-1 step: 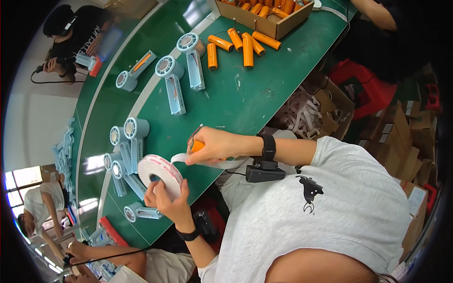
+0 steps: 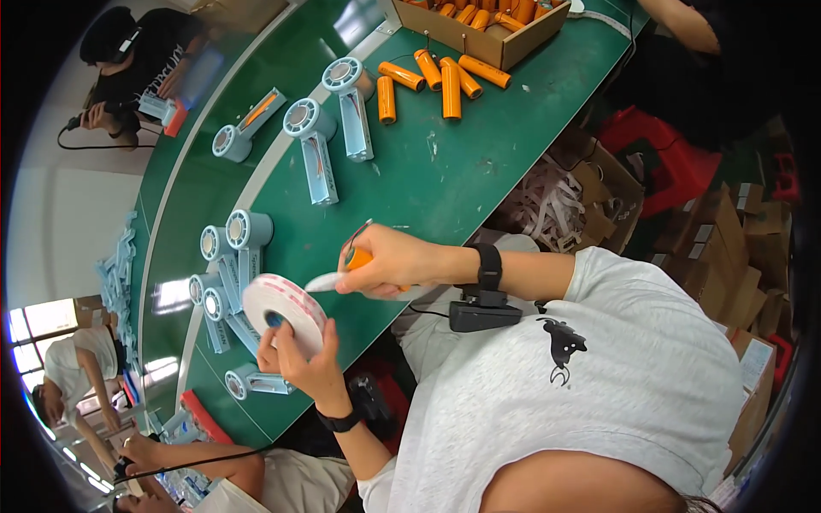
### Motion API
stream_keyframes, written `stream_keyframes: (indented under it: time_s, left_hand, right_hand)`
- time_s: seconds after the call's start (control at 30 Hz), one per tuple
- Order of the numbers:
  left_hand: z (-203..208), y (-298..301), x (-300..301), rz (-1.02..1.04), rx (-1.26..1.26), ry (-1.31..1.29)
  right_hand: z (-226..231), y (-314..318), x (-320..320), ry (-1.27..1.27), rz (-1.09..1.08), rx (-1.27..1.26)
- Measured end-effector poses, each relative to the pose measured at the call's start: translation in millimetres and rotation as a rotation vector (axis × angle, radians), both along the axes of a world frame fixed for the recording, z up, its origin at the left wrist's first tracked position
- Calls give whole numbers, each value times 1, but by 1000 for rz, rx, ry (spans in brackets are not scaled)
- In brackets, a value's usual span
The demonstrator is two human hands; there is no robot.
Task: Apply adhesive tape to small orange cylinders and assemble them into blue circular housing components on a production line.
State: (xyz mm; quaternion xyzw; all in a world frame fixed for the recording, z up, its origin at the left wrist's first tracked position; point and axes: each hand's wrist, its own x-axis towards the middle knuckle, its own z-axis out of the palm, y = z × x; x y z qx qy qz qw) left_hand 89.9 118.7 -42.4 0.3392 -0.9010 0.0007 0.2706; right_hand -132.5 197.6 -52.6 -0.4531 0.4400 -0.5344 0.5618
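My left hand (image 2: 310,366) holds a roll of white tape (image 2: 301,309) with pinkish-red marks on it, some fingers at its core. To the right, my right hand (image 2: 392,256) is closed around an orange cylindrical battery (image 2: 360,257) with thin wires rising from its end. The same hand pinches a loose strip of white tape (image 2: 324,281) that reaches toward the roll's edge. Part of the strip below the hand is blurred. Beside the roll lie several light-blue handheld fan bodies (image 2: 248,231), with round heads and hollow handles.
Several orange batteries (image 2: 451,90) lie on the green table (image 2: 410,184) near a cardboard box (image 2: 505,50) full of them. More fan bodies (image 2: 312,154) stand further off. Beside the table, a carton of white strips (image 2: 556,201) is near a red stool (image 2: 654,158). Other people (image 2: 141,60) sit nearby.
The tape roll has moved slightly left in my left hand. The strip between roll and right hand looks shorter and more bunched, and less of it trails beneath my right hand.
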Motion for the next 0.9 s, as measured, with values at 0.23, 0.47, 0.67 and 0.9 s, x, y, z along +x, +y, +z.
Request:
stream_keyframes:
  time_s: [0.23, 0.47, 0.67, 0.9]
  left_hand:
    - [19, -51, -23, 67, -251, 130]
    - [17, -54, -49, -56, -115, 243]
    - [15, -43, -74, -154, -119, 249]
    - [19, -32, -90, -157, -150, 159]
  right_hand:
    - [30, 43, -24, 329, 49, -123]
    - [54, 58, -68, 380, -259, 39]
    - [77, -16, -33, 276, -410, -431]
    - [43, -67, 2, -47, -584, -478]
